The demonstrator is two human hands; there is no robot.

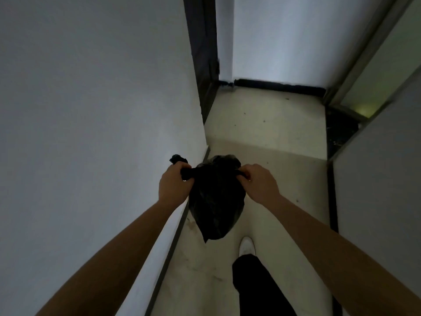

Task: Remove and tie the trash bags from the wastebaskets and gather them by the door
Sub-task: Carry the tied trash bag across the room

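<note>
Over the floor (268, 124), left fingers (182, 166) and right fingers (245, 171) grip the trash bag (216, 201) between.

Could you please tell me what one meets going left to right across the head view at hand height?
Left wall, left hand, black trash bag, right hand, floor, right wall.

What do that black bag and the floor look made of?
The trash bag looks like thin black plastic film: crinkled, faintly shiny, twisted into tails. The floor seems pale smooth tile or polished concrete, slightly scuffed; which one is unclear.
</note>
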